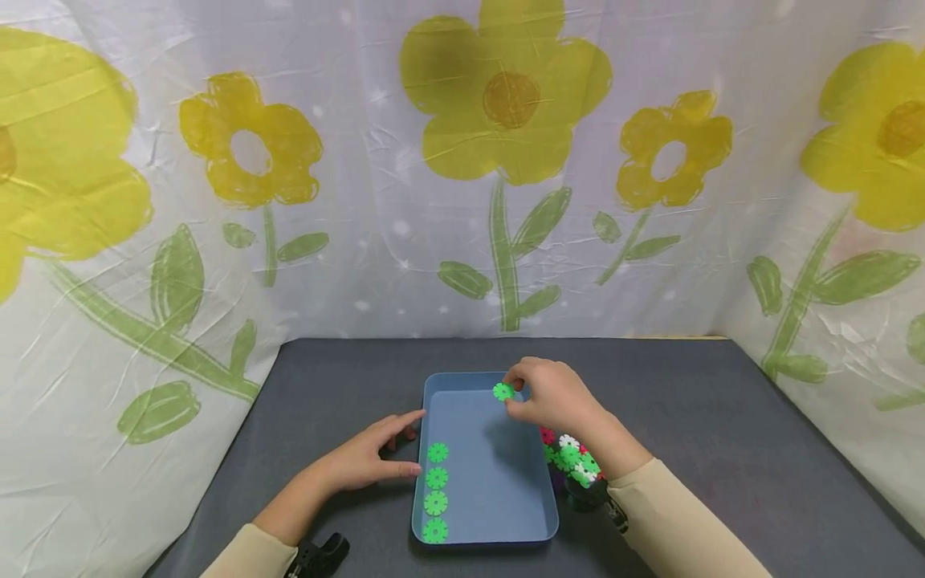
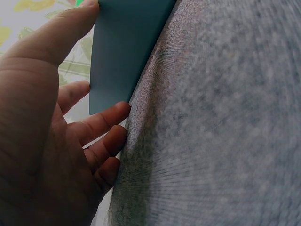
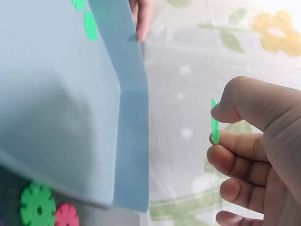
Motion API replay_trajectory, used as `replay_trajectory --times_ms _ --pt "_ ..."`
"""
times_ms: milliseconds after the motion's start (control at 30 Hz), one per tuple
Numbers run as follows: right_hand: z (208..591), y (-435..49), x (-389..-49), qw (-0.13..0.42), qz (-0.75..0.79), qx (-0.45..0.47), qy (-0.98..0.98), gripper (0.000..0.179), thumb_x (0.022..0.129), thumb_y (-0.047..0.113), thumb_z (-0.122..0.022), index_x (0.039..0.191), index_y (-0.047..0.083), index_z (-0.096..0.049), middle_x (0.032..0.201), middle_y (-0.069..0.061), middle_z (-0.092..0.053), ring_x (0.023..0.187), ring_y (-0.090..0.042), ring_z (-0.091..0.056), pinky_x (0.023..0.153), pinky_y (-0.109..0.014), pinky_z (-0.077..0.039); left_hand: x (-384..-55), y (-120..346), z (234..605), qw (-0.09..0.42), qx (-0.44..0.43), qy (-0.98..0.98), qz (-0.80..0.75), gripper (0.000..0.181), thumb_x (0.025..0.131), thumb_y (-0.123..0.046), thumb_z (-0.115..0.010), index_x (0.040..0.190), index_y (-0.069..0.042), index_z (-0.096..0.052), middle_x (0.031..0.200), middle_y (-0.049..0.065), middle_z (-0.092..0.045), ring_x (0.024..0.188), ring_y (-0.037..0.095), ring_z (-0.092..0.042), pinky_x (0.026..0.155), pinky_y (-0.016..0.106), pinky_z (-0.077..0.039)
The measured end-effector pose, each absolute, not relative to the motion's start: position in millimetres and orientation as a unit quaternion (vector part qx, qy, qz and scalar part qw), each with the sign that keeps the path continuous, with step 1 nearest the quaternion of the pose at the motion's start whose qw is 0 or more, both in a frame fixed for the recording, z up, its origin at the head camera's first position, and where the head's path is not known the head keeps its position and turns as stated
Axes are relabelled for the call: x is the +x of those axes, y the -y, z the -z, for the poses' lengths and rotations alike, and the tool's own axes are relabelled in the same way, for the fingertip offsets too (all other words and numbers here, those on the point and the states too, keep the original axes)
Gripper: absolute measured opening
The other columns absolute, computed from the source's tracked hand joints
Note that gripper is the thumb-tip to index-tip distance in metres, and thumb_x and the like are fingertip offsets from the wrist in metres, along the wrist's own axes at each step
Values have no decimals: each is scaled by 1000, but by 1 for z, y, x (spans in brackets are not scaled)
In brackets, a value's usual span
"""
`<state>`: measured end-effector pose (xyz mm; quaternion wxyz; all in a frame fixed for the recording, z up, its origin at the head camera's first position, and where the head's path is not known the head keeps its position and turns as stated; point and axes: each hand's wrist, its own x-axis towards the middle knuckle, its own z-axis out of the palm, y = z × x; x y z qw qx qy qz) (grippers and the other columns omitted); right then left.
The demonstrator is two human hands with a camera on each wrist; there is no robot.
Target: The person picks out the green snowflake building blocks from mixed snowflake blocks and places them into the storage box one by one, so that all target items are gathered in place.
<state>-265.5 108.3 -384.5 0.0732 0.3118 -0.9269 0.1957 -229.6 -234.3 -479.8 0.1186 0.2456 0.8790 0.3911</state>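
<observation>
My right hand [image 1: 552, 393] pinches a green notched disc [image 1: 503, 392] between thumb and fingers over the far right part of a blue tray [image 1: 491, 526]. In the right wrist view that disc [image 3: 215, 121] appears edge-on. Along the tray's left side lie several more green discs [image 1: 437, 478] in a column. At the tray's left edge is my left hand [image 1: 364, 453], fingers extended and thumb touching the side. The left wrist view shows the thumb and fingers of this hand [image 2: 61, 122] against the tray's outer wall [image 2: 124, 56].
A pile of green, white and red notched discs [image 1: 571, 457] sits right of the tray, partly behind my right wrist. A dark grey cloth [image 1: 347, 369] covers the table. Flower-printed fabric [image 1: 383, 241] hangs behind and at the sides.
</observation>
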Motion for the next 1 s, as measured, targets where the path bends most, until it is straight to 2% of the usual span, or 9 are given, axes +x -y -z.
replay_trajectory --times_ms 467,767,1000 --pt "389 -64 -277 46 -179 343 921 25 90 26 -76 112 14 -77 99 3 -66 84 -12 -61 73 -33 -49 -229 232 477 108 247 -880 -391 84 93 -41 -78 162 -19 -35 124 3 -54 103 23 -49 85 46 -41" --pt "398 -32 -286 2 -139 363 921 27 93 31 -77 114 14 -77 98 2 -65 77 -9 -56 71 -31 -48 -226 232 475 119 241 -878 -396 83 94 -40 -77 162 -21 -34 127 4 -53 106 23 -49 87 46 -41" --pt "414 -11 -292 -46 -86 371 923 29 91 30 -78 114 14 -78 84 8 -66 70 -7 -56 65 -29 -49 -225 233 475 115 249 -874 -400 83 94 -37 -78 162 -21 -34 127 4 -54 106 23 -50 87 46 -42"
